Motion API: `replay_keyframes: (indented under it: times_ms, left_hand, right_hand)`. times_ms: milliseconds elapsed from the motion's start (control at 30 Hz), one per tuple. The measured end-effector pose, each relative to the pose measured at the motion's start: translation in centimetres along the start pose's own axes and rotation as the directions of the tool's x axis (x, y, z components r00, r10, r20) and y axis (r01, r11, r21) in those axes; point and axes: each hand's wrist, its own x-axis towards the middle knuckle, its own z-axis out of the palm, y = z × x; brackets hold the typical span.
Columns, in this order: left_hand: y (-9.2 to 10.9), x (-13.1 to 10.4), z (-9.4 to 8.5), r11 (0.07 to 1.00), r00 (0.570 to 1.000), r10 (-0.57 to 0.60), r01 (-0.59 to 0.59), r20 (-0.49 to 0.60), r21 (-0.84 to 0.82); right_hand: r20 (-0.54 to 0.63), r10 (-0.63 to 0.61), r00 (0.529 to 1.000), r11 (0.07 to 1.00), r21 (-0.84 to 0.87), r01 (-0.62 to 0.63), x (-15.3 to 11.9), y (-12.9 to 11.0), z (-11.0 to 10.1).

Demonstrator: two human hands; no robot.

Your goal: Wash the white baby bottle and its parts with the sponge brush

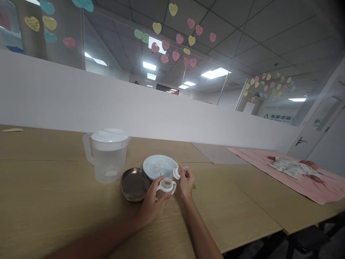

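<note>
My left hand (151,201) is wrapped round a baby bottle (166,184) with white side handles; its mouth is uncovered and faces up. My right hand (186,181) pinches a white bottle cap (176,173) with a clear part, just above and to the right of the bottle and apart from it. Behind both hands lies a pale blue plate (151,163) holding a clear nipple-like piece (159,164) and other clear parts too small to tell. A round metal dish (134,185) sits left of my left hand. A green tip (194,186) shows beside my right wrist.
A lidded clear pitcher (109,158) stands on the wooden table (67,208), left of the dish. To the right, a baby doll (293,167) in a patterned outfit lies on a pink cloth (256,163). A white wall (67,97) with glass above runs behind the table.
</note>
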Motion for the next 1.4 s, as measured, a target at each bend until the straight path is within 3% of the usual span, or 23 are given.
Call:
replay_keyframes:
  times_ms: [133, 333, 533, 767, 867, 967, 1067, 1400]
  left_hand:
    - [0.2, 0.0, 0.0, 1.0, 1.0, 0.001, -0.001, -0.01, -0.002]
    - [0.2, 0.0, 0.0, 1.0, 1.0, 0.004, -0.004, -0.001, 0.001]
    - [-0.1, 0.0, 0.0, 1.0, 1.0, -0.001, 0.001, 0.006, 0.007]
    - [0.0, -0.1, 0.1, 1.0, 1.0, -0.004, 0.004, 0.0, -0.013]
    - [-0.2, -0.1, 0.2, 0.999, 1.0, 0.006, -0.006, -0.013, -0.04]
    - [-0.4, -0.1, 0.2, 0.998, 1.0, 0.009, -0.01, -0.02, -0.054]
    - [-0.6, -0.1, 0.2, 0.999, 1.0, -0.001, 0.0, -0.004, -0.054]
    - [-0.2, -0.1, 0.1, 0.999, 1.0, -0.006, 0.006, -0.001, -0.039]
  right_hand:
    - [-0.036, 0.057, 0.998, 0.998, 0.037, -0.056, 0.6, 0.0, -0.2]
    - [-0.038, 0.251, 0.967, 0.964, 0.101, -0.246, 0.6, 0.3, -0.1]
    - [0.013, 0.279, 0.96, 0.959, 0.055, -0.279, 0.5, 0.1, -0.1]
    - [0.007, 0.17, 0.985, 0.986, -0.002, -0.17, 0.4, 0.2, 0.1]
    - [-0.072, -0.003, 0.997, 0.976, -0.218, -0.013, -0.1, 0.2, 0.1]
    - [-0.068, -0.171, 0.983, 0.863, -0.491, 0.116, -0.7, -0.1, 0.0]
    - [-0.024, -0.186, 0.982, 0.795, -0.591, 0.136, -0.9, -0.4, -0.3]
    - [0.078, -0.231, 0.97, 0.785, -0.574, 0.233, -0.5, 0.6, -0.7]
